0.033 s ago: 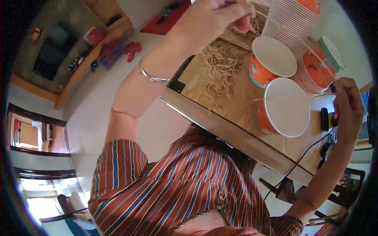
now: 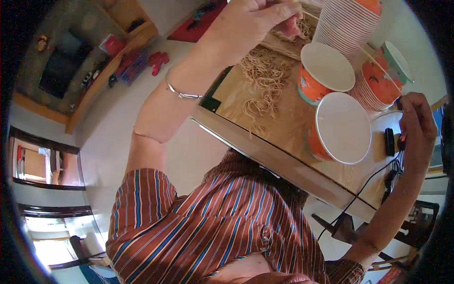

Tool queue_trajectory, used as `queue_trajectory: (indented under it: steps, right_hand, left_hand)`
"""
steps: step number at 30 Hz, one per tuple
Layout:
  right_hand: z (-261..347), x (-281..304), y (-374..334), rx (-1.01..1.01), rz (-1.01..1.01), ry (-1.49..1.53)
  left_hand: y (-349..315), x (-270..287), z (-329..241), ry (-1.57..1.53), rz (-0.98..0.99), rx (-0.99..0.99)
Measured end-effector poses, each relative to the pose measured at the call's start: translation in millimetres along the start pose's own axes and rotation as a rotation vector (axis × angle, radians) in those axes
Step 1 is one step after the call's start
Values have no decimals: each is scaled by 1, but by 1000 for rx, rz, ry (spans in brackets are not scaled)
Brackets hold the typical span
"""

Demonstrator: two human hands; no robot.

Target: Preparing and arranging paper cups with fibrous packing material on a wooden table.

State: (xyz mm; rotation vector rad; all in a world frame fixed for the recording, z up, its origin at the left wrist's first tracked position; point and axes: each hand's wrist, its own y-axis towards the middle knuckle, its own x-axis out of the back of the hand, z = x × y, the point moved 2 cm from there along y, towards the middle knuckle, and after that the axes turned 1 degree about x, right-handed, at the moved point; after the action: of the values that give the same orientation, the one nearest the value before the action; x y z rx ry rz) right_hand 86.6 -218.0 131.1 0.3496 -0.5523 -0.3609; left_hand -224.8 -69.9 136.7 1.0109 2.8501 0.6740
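My left hand (image 2: 262,19) is at the top, above the table's far left part, its fingers bent and closed by a pink bit (image 2: 289,27). What they hold is hidden. My right hand (image 2: 418,116) is raised at the table's right side, with thumb and fingers pinched on a thin pale strand (image 2: 383,68). That strand slants past a stack of orange-printed paper cups (image 2: 378,87) lying tilted. Two wide paper cups, one farther (image 2: 327,66) and one nearer (image 2: 343,128), show their white insides between my hands. Behind them rises a tall cup stack (image 2: 345,31).
A tangle of tan rubber-band-like loops (image 2: 265,75) lies on the wooden table (image 2: 293,135). By my right forearm are a black object (image 2: 389,142) and a black cable (image 2: 364,187) hanging over the table edge. Dark wooden chairs (image 2: 343,232) stand below on the right.
Both hands keep nearly the same places. A pale strand that crossed the nearer cup's rim no longer shows there. The view has shifted very slightly.
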Motion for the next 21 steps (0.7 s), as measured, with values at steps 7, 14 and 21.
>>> queue_trajectory:
  steps: [7, 14, 21]
  right_hand:
    - [-16, -7, -4, -134, -102, 33]
    - [-25, -50, -28, -28, 384, -264]
    - [24, -61, -29, -194, 247, 344]
  left_hand:
    - [8, -44, 5, 351, 136, -328]
    - [7, -78, 21, 268, 234, -48]
    - [4, -104, 22, 403, 298, 3]
